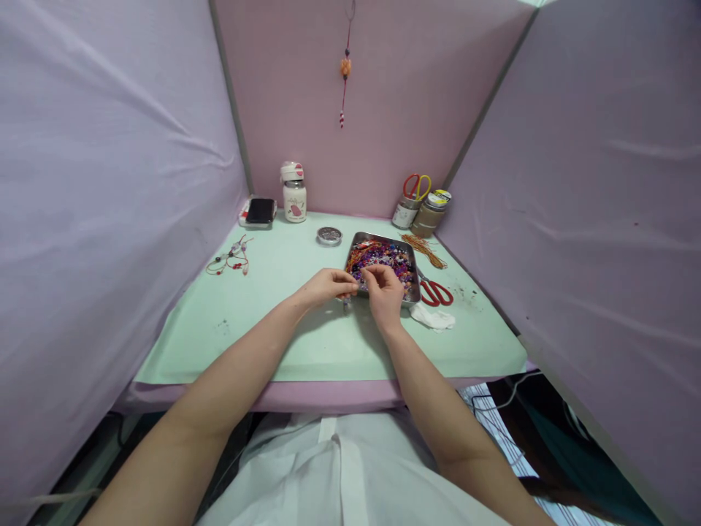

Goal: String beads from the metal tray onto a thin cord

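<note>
My left hand (pixel 331 285) is closed in a pinch at the near left edge of a metal tray (pixel 417 296). From its fingertips a small beaded strand (pixel 347 304) hangs down over the table. My right hand (pixel 385 289) is closed too, thumb and fingertips together above the tray's near side. What it pinches, if anything, is too small to make out. Many small purple, orange and dark beads (pixel 383 253) fill the tray, with orange cord among them at the left. Both hands are close together, fingertips a short gap apart.
Red-handled scissors (pixel 438 292), a crumpled white tissue (pixel 432 318) and a brown cord bundle (pixel 424 250) lie right of the tray. Behind stand jars (pixel 430 213), a round tin (pixel 329 235), a bottle (pixel 295 197) and a phone (pixel 261 211). Beaded strings (pixel 233 259) lie left.
</note>
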`<move>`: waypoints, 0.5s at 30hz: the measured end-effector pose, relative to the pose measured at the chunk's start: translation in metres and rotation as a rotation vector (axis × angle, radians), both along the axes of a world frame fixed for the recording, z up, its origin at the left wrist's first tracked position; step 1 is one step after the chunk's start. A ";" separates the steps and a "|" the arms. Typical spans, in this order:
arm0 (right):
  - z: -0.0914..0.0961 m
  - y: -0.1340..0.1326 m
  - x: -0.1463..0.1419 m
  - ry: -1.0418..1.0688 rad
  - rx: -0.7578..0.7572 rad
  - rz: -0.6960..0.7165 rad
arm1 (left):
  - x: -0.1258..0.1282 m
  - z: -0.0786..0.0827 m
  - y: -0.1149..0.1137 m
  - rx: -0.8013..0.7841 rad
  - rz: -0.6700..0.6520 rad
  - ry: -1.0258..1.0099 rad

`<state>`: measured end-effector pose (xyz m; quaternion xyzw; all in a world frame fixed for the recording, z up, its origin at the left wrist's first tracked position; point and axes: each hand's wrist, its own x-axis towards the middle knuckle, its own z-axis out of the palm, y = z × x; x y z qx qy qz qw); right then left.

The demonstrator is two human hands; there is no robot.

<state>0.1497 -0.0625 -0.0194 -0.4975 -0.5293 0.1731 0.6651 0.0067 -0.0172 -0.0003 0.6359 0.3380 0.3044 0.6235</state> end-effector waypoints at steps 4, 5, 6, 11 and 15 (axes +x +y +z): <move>0.001 -0.001 -0.005 0.093 0.009 0.103 | 0.004 -0.001 -0.004 0.007 0.024 -0.041; 0.002 -0.001 -0.005 0.089 0.020 0.105 | 0.005 -0.001 -0.004 0.000 0.032 -0.055; 0.003 -0.001 -0.005 0.077 0.030 0.097 | 0.006 -0.001 -0.004 -0.012 0.043 -0.069; 0.005 -0.002 -0.006 0.146 -0.051 0.125 | 0.010 -0.004 -0.002 -0.089 0.120 -0.174; 0.004 -0.001 -0.007 0.302 -0.103 0.183 | 0.010 -0.005 -0.001 -0.129 0.189 -0.249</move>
